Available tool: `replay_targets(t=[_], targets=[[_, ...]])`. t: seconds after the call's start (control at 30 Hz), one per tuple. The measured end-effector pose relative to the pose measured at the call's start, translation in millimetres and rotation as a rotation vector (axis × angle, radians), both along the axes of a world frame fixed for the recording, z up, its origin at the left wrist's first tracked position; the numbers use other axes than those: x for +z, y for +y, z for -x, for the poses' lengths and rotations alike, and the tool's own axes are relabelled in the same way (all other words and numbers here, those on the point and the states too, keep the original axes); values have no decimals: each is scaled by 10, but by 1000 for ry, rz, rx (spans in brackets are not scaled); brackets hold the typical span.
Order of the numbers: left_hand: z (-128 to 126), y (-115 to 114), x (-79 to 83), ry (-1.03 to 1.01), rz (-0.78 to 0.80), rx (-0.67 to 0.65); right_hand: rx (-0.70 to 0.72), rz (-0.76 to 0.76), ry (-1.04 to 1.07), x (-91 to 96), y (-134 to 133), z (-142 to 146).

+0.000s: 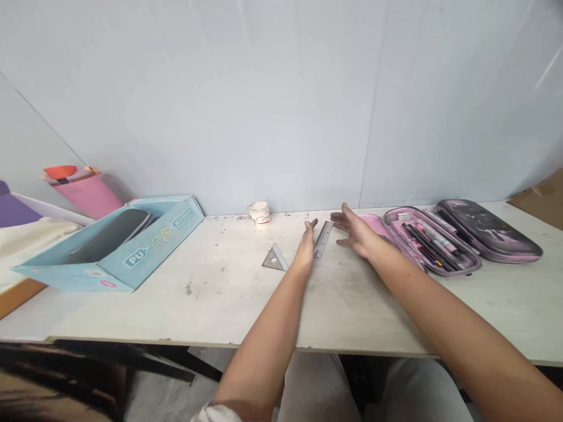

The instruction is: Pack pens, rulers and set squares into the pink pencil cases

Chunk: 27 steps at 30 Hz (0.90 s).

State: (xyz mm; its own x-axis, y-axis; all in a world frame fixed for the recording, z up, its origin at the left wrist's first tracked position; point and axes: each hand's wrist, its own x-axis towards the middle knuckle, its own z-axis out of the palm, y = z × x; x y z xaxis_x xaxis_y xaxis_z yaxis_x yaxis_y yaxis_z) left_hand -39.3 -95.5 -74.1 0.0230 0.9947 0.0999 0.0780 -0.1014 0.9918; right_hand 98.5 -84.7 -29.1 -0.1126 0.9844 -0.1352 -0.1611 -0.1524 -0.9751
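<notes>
A clear straight ruler [324, 238] lies on the white table [229, 299] between my two hands. My left hand [307, 249] rests edge-on just left of it, fingers stretched out and holding nothing. My right hand [354, 231] hovers just right of the ruler, fingers spread and empty. A small clear set square [275, 258] lies left of my left hand. An open pink pencil case [428, 243] with several pens inside lies to the right of my right hand, its dark lid [490, 228] folded back.
A light blue cardboard box [118, 246] lies on its side at the left, with pink and purple paper [83, 190] behind it. A small white cup [259, 213] stands by the grey wall. Brown cardboard [543, 199] shows at far right.
</notes>
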Motion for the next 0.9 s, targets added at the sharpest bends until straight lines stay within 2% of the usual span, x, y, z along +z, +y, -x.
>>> replay_targets(t=[0.1,0.27,0.37,0.47,0.57,0.73,0.8,0.9], targets=[[-60,1,-14,-90,62,-29,-37,15,-116,-39,114,187],[-93,-6,19,-212,138,-6,-26,-108,-566,-256,161,390],[-97,-1,19,-225,174,54,-47,-165,-680,-392,144,431],[-110,-9,17,-239,151,17,-46,-242,-756,-443,104,411],[-136,-80,25,-120,-4,-47,-66,-316,-786,-390,17,302],[-326,-347,61,367,-464,-178,-139,-484,-820,-228,-226,-117],[-470,-439,80,462,-532,-245,-188,-551,-864,-201,-314,-346],[-711,-509,100,535,-560,-341,-253,-571,-926,-208,-389,-689]])
